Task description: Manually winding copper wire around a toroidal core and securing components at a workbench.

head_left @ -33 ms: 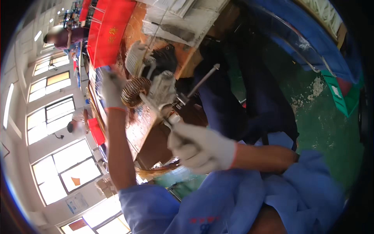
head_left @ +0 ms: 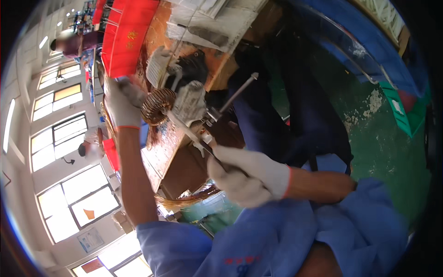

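A ring-shaped coil (head_left: 157, 106) of copper-coloured wire sits at the bench edge, beside a clamp (head_left: 212, 115) and a bundle wrapped in whitish material (head_left: 190, 102). My right hand (head_left: 247, 177), in a white glove, is closed round the dark end of a slim tool (head_left: 185, 130). The tool's pale shaft reaches up to the coil's ring. Left of the coil is my gloved left hand (head_left: 123, 102), its fingers curled and slightly blurred. What they hold, if anything, does not show.
A metal bar (head_left: 239, 92) sticks out from the clamp over my dark trousers. Red cloth (head_left: 128, 39) hangs at the upper left, with plastic-covered papers (head_left: 203, 37) on the bench (head_left: 159, 157). A blue container (head_left: 369, 41) and a green bin (head_left: 399, 111) stand right. Two people are farther back.
My left hand has moved left, away from the coil. My right hand has shifted slightly right with the tool, whose shaft still reaches the coil.
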A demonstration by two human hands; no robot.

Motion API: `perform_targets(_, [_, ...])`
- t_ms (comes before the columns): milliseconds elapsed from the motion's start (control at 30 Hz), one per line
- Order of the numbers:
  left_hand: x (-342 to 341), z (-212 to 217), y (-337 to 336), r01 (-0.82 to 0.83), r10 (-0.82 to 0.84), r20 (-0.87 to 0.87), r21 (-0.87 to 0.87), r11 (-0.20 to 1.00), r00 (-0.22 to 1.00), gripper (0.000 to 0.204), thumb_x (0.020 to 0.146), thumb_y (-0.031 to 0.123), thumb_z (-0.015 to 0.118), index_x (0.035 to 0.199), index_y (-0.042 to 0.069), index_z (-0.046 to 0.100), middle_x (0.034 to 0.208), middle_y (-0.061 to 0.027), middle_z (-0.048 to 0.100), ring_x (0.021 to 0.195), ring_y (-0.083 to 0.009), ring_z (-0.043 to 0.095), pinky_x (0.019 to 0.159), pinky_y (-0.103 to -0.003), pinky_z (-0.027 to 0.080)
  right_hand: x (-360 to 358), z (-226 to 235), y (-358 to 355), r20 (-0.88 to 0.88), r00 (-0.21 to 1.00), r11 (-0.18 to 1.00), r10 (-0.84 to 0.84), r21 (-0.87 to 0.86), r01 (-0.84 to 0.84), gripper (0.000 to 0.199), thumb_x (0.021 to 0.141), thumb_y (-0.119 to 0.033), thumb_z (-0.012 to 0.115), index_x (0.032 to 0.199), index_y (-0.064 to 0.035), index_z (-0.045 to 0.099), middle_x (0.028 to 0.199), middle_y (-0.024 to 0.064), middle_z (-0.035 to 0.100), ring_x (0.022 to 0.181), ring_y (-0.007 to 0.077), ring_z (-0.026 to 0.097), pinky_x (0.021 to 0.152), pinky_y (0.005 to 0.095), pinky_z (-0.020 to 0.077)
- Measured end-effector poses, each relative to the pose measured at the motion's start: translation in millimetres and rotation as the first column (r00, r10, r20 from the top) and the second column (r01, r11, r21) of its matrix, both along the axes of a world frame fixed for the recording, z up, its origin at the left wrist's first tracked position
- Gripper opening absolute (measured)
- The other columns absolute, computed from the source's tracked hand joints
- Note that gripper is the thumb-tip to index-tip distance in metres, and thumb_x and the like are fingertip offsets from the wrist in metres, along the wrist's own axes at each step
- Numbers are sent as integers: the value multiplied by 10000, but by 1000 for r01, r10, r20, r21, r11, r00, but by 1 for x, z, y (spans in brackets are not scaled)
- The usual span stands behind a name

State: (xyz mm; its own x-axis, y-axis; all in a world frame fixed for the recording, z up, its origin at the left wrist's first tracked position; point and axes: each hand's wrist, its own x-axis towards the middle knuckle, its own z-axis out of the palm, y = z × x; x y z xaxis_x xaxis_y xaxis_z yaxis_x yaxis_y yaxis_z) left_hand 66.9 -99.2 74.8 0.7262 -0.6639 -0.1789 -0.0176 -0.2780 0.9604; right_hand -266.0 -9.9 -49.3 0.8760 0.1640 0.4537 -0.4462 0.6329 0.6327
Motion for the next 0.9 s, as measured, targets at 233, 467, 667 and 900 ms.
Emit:
perform_targets(233, [-187, 37, 24, 428, -759, 389, 889, 161, -523, 327, 1041, 359, 640, 1070, 46, 730, 904, -116, 678, 914, -293, 698, 852, -407, 569, -167, -42, 35, -166, 980, 906, -109, -423, 29, 461, 1154, -448, 461, 1010, -45, 633, 622, -21, 421, 409, 44, 349, 320, 240, 267])
perform_targets(467, [-183, 12, -53, 537, -944, 329, 795, 284, 12, 211, 1041, 239, 660, 1042, 40, 729, 751, -41, 638, 678, -162, 635, 659, -303, 536, -173, -48, 9, -422, 850, 449, -314, -855, -258, 373, 1145, -302, 420, 979, -33, 620, 608, -15, 457, 395, 75, 383, 341, 257, 293])
perform_targets(667, [-90, 3, -91, 312, -366, 169, 275, 909, 915, 374, 1074, 363, 680, 790, 160, 546, 620, 84, 349, 454, -43, 269, 412, -258, 199, -42, -14, -28, -112, 951, 750, -287, -644, 151, 531, 1178, -492, 370, 950, -72, 604, 612, -47, 417, 386, 45, 363, 289, 238, 305])
perform_targets(900, [-21, -2, -9, 79, -79, -1, 92, 993, 997, 432, 1112, 377, 621, 781, 115, 533, 604, 64, 348, 458, -66, 252, 407, -270, 194, 47, 84, -6, -401, 883, 940, -244, -322, 113, 458, 1162, -551, 368, 1060, -183, 621, 666, -61, 379, 413, 83, 249, 354, 290, 210])
